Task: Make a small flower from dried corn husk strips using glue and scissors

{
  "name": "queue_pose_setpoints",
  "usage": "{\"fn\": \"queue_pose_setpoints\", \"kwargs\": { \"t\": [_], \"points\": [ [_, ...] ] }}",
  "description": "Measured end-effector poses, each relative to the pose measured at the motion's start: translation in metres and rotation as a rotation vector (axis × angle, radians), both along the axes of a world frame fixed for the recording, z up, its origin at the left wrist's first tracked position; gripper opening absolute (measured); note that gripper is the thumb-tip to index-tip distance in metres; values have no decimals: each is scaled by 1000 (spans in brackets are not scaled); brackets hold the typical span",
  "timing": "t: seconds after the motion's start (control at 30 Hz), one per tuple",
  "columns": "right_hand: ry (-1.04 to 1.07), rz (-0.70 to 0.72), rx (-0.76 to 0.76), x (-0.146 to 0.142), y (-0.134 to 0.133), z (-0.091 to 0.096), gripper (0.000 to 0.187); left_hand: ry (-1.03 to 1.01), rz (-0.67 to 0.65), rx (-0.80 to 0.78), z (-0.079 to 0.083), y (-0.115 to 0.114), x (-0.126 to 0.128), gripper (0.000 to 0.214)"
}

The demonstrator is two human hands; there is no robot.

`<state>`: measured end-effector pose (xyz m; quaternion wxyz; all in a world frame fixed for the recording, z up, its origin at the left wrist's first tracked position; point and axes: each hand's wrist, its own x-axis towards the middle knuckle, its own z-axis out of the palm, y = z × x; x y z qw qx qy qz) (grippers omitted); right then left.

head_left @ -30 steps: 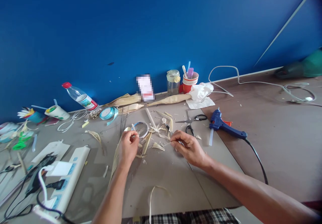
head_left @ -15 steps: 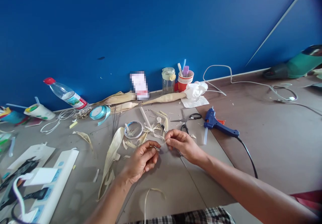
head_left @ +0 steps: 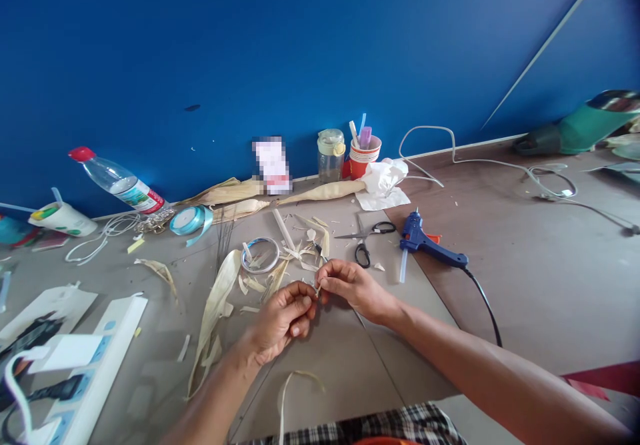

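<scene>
My left hand is closed, thumb pressed to the fingers. Its fingertips meet those of my right hand, also in a pinch. Between them shows a tiny pale piece, perhaps a scrap of corn husk; the fingers cover most of it. Just beyond the hands lie torn corn husk pieces and a silvery ring-shaped coil. A long husk leaf curves to the left of my left hand. Scissors with black handles rest on the table past my right hand.
A blue glue gun with its cord lies to the right. At left are a white power strip, a tilted bottle and a ribbon roll. A clear jar and a paper cup stand by the blue wall.
My right hand has moved slightly left, closing the small gap to my left hand, so the fingertips now meet at the pale piece. The whole view has shifted a little.
</scene>
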<state>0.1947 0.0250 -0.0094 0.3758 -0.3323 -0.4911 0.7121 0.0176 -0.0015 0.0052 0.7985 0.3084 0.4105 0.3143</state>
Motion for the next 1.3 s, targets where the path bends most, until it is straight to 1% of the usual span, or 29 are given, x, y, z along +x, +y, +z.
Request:
{"fn": "queue_pose_setpoints", "kwargs": {
  "t": [0.23, 0.43, 0.6, 0.77, 0.97, 1.13, 1.3],
  "points": [
    [-90, 5, 25, 0, -1, 1, 29, 25, -21, 64, -2, -2, 1, 19],
    [-151, 5, 73, -1, -1, 0, 23, 144, -6, 163, -5, -4, 4, 24],
    [-200, 13, 99, -1, -2, 2, 19, 207, 11, 182, -8, -3, 7, 26],
    [-190, 23, 120, 0, -2, 3, 21, 171, 11, 144, -4, -3, 6, 27],
    [-112, 52, 106, 0, -1, 4, 27, 61, 9, 34, 0, -1, 4, 29],
    [-132, 58, 123, 0, -2, 5, 24, 22, -4, -23, -1, 0, 2, 26],
    [-155, 69, 173, -1, -3, 1, 19, 44, -14, -36, -1, -1, 3, 30]
  ]
}}
